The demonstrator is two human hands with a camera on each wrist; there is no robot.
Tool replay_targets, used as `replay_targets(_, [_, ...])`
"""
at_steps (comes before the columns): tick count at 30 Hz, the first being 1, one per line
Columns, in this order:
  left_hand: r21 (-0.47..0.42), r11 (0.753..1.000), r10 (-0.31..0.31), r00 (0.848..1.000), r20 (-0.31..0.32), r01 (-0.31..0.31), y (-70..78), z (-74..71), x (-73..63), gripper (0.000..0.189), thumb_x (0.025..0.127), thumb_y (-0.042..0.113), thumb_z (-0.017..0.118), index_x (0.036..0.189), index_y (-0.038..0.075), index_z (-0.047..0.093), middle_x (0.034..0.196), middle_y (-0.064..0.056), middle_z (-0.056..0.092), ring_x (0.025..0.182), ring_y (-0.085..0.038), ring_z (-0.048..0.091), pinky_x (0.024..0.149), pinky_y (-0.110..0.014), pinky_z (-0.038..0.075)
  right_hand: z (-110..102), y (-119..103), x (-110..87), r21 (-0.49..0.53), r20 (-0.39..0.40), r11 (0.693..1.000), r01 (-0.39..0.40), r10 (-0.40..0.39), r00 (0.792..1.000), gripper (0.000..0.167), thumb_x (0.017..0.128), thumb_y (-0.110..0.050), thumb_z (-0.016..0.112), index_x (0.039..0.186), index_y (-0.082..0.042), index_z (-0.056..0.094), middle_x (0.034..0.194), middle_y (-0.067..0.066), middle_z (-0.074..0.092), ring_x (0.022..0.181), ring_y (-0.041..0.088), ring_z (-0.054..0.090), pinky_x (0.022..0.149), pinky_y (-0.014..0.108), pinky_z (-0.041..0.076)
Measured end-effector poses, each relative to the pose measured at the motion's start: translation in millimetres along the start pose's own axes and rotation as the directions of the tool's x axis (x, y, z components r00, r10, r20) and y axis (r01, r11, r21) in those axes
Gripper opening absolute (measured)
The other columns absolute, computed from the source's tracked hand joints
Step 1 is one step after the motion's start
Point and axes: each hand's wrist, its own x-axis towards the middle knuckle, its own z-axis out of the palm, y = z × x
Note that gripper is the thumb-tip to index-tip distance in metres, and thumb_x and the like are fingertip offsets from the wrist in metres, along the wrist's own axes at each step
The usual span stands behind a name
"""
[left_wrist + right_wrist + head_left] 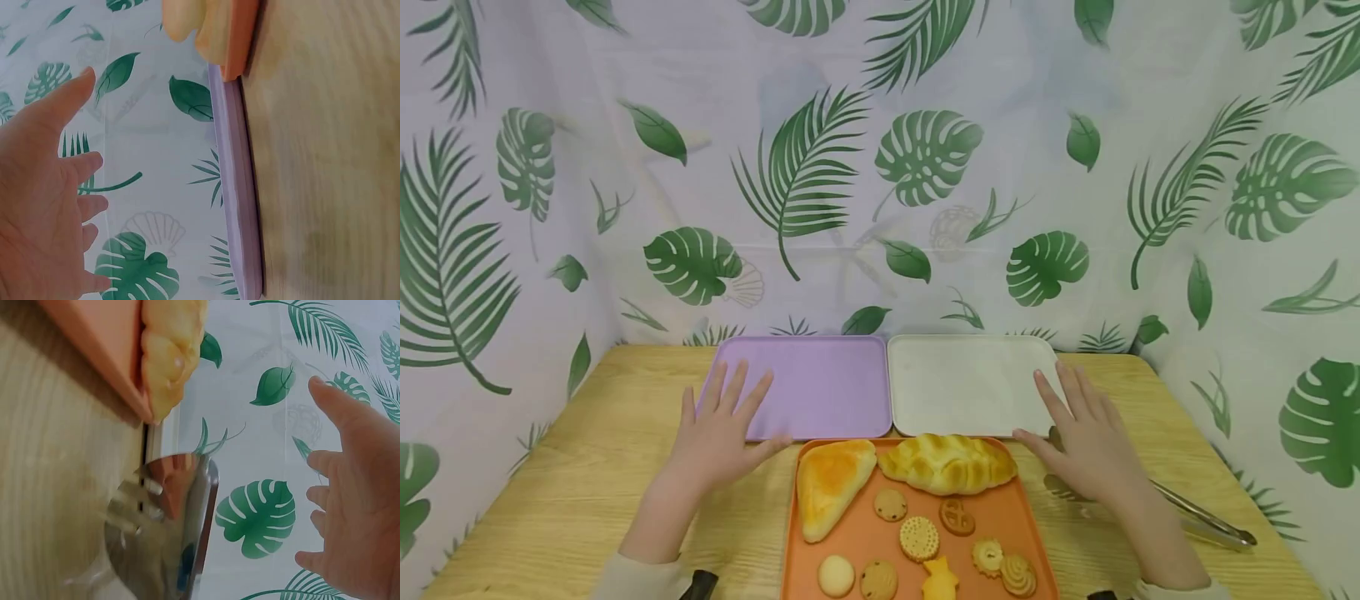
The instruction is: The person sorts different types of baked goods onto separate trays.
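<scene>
My left hand [718, 437] is held up with fingers spread, overlapping the front left corner of the purple tray [820, 387] in the head view. Opposite it, my right hand [1086, 446] hovers with straight fingers by the right edge of the off-white tray [962, 383]. Neither holds anything. Metal tongs [1213, 527] lie on the table below the right hand, which partly hides them; their slotted head [140, 540] shows in the right wrist view. Between the wrists is an orange tray [850, 554] bearing a triangular bread [835, 483] and a braided loaf [947, 465].
Several cookies lie on the orange tray, among them a pretzel-shaped one [957, 517], a round dotted one [919, 538] and a yellow pineapple-shaped one [940, 579]. The wooden table [580, 475] meets a leaf-printed curtain [820, 292] at the back and sides.
</scene>
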Motion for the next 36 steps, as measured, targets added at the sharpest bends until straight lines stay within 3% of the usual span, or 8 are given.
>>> replay_targets(7, [0.024,0.995,0.101,0.995,0.016,-0.102,3.1,4.4,-23.4,0.087,0.085,0.066,0.057,0.156,0.026,0.025,0.165,-0.011,0.012,0.152,-0.037,0.003,0.113,-0.073,0.002,3.6,9.0,-26.8,-0.009,-0.03,0.997,0.073,-0.073,0.997,0.084,0.096,-0.052,0.053,0.158,-0.023,0.006,0.166,0.008,-0.006,0.153,0.026,-0.013,0.122,0.053,-0.009])
replay_targets(15, [-0.039,0.985,0.175,0.973,0.152,-0.171,11.7,13.4,-44.3,0.095,0.08,0.076,0.054,0.155,0.025,0.027,0.164,-0.009,0.017,0.152,-0.037,0.009,0.112,-0.073,0.009,4.3,25.9,-47.7,-0.039,-0.084,0.994,0.106,-0.109,0.99,0.089,0.09,-0.05,0.062,0.158,-0.022,0.012,0.166,0.008,0.003,0.154,0.026,-0.006,0.123,0.051,-0.007])
replay_targets(22, [-0.119,0.981,0.182,0.94,0.288,-0.154,13.4,16.2,-47.5,0.101,0.078,0.076,0.056,0.156,0.022,0.023,0.165,-0.009,0.015,0.152,-0.037,0.006,0.112,-0.074,0.009,8.6,51.1,-53.3,-0.002,-0.091,0.995,0.098,-0.098,0.991,0.092,0.089,-0.046,0.066,0.158,-0.021,0.011,0.166,0.009,0.003,0.153,0.023,-0.01,0.122,0.038,-0.016])
replay_targets(26, [-0.132,0.982,0.172,0.926,0.336,-0.134,13.9,16.8,-47.8,0.106,0.075,0.077,0.06,0.157,0.02,0.021,0.164,-0.012,0.015,0.152,-0.038,0.006,0.113,-0.074,0.009,11.7,65.4,-54.0,0.024,-0.086,0.995,0.092,-0.09,0.992,0.092,0.088,-0.044,0.068,0.158,-0.015,0.015,0.165,0.014,0.003,0.153,0.027,-0.008,0.12,0.031,-0.018])
replay_targets(29, [-0.136,0.983,0.162,0.92,0.356,-0.121,14.9,15.4,-50.0,0.109,0.072,0.075,0.064,0.156,0.018,0.023,0.163,-0.014,0.017,0.152,-0.039,0.007,0.112,-0.074,0.009,13.1,75.0,-54.2,0.059,-0.072,0.995,0.076,-0.072,0.995,0.09,0.087,-0.043,0.069,0.156,-0.011,0.02,0.164,0.019,0.01,0.153,0.036,-0.002,0.123,0.048,-0.009])
replay_targets(32, [-0.134,0.984,0.16,0.912,0.377,-0.117,15.4,14.4,-52.4,0.109,0.071,0.072,0.068,0.155,0.016,0.026,0.163,-0.016,0.02,0.151,-0.04,0.009,0.112,-0.074,0.01,13.3,83.3,-55.5,0.107,-0.044,0.994,0.038,-0.033,0.998,0.089,0.088,-0.042,0.068,0.157,-0.011,0.02,0.163,0.021,0.013,0.152,0.04,0.001,0.118,0.065,0.004])
replay_targets(34, [-0.132,0.984,0.163,0.907,0.389,-0.12,15.7,14.7,-53.7,0.109,0.071,0.071,0.069,0.155,0.015,0.027,0.162,-0.016,0.021,0.151,-0.041,0.011,0.111,-0.075,0.01,13.7,88.7,-56.6,0.127,-0.036,0.992,0.02,-0.015,0.999,0.088,0.089,-0.041,0.068,0.156,-0.011,0.02,0.161,0.024,0.016,0.151,0.042,0.003,0.114,0.07,0.01])
replay_targets(36, [-0.13,0.984,0.167,0.903,0.395,-0.125,15.8,15.8,-54.5,0.108,0.072,0.07,0.069,0.154,0.014,0.028,0.161,-0.017,0.023,0.15,-0.041,0.013,0.111,-0.075,0.011,14.5,94.4,-57.8,0.135,-0.033,0.991,0.016,-0.011,0.999,0.087,0.089,-0.039,0.067,0.156,-0.009,0.02,0.16,0.027,0.018,0.15,0.044,0.004,0.115,0.069,0.008])
